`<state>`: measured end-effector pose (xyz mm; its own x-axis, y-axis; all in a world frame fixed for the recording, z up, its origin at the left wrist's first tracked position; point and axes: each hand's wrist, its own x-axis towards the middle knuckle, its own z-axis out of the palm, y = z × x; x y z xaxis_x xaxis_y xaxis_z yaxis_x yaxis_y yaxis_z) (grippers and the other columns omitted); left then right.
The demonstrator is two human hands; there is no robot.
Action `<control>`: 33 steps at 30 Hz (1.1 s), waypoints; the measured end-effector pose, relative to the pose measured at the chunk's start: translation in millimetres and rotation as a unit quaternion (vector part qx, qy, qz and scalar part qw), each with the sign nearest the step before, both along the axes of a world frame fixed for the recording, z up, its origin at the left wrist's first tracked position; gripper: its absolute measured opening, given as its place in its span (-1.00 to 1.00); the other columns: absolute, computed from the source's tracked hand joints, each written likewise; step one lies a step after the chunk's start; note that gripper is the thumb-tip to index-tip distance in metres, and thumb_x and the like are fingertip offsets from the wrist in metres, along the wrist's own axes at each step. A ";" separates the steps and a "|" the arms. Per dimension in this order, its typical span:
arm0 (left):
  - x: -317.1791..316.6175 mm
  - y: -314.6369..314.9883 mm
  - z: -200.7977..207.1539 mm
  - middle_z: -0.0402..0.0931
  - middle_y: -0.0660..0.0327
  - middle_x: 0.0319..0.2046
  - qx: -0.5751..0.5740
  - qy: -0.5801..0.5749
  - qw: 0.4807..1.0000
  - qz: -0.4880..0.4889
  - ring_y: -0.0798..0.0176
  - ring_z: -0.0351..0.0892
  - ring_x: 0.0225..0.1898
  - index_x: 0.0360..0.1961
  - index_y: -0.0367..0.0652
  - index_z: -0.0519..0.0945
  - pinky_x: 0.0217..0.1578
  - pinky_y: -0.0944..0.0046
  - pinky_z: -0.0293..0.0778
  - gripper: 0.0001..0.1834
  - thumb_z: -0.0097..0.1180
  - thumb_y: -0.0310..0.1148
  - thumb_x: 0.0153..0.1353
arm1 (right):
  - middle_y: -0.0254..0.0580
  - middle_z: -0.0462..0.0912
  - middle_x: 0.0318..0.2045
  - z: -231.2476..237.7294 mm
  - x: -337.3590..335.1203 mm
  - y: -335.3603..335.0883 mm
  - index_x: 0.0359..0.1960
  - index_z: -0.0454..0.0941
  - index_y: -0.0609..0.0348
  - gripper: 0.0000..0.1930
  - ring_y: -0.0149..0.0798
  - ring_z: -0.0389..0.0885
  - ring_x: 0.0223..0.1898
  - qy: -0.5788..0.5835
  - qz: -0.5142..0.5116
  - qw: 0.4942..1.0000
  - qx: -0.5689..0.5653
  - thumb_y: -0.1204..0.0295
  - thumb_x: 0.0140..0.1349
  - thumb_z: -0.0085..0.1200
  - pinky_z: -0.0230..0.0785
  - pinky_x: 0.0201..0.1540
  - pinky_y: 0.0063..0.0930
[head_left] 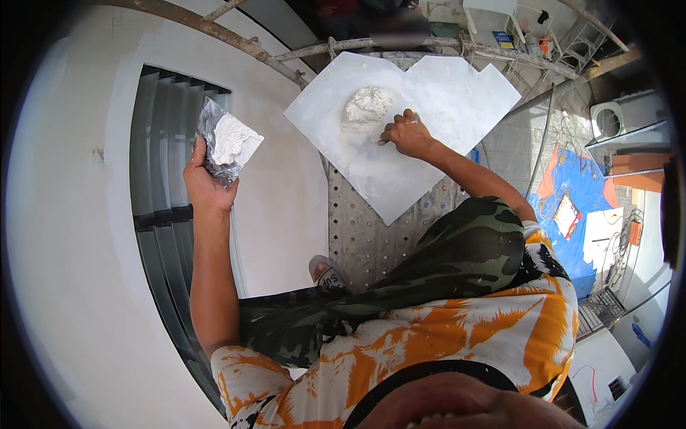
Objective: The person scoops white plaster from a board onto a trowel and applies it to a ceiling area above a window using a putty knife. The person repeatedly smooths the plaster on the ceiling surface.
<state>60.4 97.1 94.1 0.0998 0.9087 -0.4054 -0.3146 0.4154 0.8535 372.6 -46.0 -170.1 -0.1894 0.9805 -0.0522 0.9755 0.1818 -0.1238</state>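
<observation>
My left hand (pixel 206 182) grips the lower edge of a flat, grey-smeared square plate (pixel 209 123), held up beside the louvred window. A thick lump of white plaster (pixel 232 139) rests on this plate. Over the large white board (pixel 386 196), my right hand (pixel 409 136) is closed, its fingers curled close to the board's surface. Whatever it grips is mostly hidden; only a small bit shows by the fingertips. Just beyond and to the left of that hand sits a rough mound of white plaster (pixel 368 107), with thin white smears around it.
A perforated metal platform (pixel 364 239) lies under the board, with my foot (pixel 327 273) on it. Scaffold poles (pixel 500 51) cross beyond the board. To the left are a pale wall (pixel 78 250) and the louvred window (pixel 161 164). Far below on the right lies a blue tarp (pixel 579 186).
</observation>
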 end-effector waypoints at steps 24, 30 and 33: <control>38.4 -25.8 -108.0 0.54 0.11 0.16 -0.078 -0.142 0.986 -0.024 0.01 0.56 0.15 0.25 -0.21 0.43 0.20 -0.05 0.46 -0.58 -0.12 -0.23 0.48 | -0.28 0.61 0.03 -4.9 3.3 -15.4 0.13 0.58 -0.04 -0.55 -0.09 0.52 0.07 0.056 -0.154 0.977 0.134 0.55 0.18 0.00 0.37 0.08 -0.08; 46.1 -32.8 -115.4 0.52 0.10 0.18 -0.089 -0.126 0.986 -0.059 0.00 0.55 0.16 0.27 -0.20 0.41 0.19 -0.09 0.47 -0.56 -0.11 -0.23 0.48 | -0.26 0.64 0.02 10.3 3.5 16.4 0.07 0.63 -0.04 -0.58 -0.09 0.56 0.03 -0.017 -0.095 0.995 0.027 0.55 0.16 0.00 0.38 0.11 -0.07; 42.7 -34.9 -117.6 0.51 0.10 0.19 -0.081 -0.125 0.985 -0.085 0.01 0.55 0.17 0.28 -0.19 0.41 0.18 -0.08 0.48 -0.56 -0.09 -0.23 0.47 | -0.24 0.65 -0.02 15.4 15.0 28.3 0.04 0.66 -0.05 -0.58 -0.08 0.56 0.03 0.085 -0.168 0.976 0.110 0.58 0.16 -0.02 0.40 0.11 -0.06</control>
<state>103.1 62.1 -23.5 0.3597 0.7958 -0.4871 -0.4217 0.6044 0.6760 387.6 -17.7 -154.6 0.1572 0.9726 0.1714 0.9534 -0.1042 -0.2830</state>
